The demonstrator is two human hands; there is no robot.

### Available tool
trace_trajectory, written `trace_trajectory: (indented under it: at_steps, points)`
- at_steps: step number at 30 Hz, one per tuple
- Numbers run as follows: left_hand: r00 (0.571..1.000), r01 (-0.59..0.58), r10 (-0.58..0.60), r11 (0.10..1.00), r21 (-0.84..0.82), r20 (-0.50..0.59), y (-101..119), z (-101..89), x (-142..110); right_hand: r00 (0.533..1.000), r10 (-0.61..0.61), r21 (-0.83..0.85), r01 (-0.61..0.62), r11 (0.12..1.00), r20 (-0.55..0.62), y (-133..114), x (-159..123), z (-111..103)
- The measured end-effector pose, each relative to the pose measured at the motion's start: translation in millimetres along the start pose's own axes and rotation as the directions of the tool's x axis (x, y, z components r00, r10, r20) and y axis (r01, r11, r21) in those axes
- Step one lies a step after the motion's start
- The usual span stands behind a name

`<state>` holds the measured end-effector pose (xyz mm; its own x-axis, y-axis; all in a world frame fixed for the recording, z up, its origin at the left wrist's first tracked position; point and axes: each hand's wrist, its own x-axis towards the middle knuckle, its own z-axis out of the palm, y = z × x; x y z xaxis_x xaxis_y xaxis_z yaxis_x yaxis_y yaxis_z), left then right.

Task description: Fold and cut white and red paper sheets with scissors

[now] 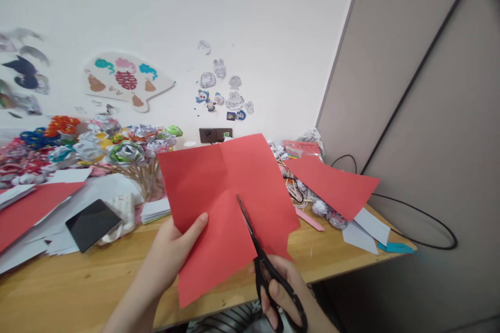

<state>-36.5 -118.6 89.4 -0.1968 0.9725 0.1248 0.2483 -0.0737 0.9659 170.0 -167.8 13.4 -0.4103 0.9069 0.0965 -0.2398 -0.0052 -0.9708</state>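
Note:
A large sheet of red paper is held up over the front of the wooden table. My left hand grips its left side, thumb on top and the other fingers hidden underneath. In my right hand is a pair of black-handled scissors, with fingers through the handle loops. The blades point up and away, lying in a cut that runs inward from the paper's near edge. They look nearly closed. A notch shows at the sheet's lower right corner.
Paper flowers crowd the table's back left. A black tablet lies on white papers at left. Another red sheet rests over clutter at right, near white cards. A black cable loops past the table's right end.

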Motion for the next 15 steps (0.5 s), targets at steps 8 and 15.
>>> trace_trajectory:
  at_steps: [8,15]
  points:
    - [1.000,-0.001,0.001,1.000,-0.014,-0.023,0.5,9.8,-3.0,0.994,-0.008,0.001,0.009,1.000,-0.105,5.5,0.3,3.9]
    - [1.000,-0.003,0.003,1.000,-0.006,-0.012,-3.0,8.5,-0.9,0.986,0.082,-0.031,-0.087,0.996,-0.142,-0.9,3.8,5.4]
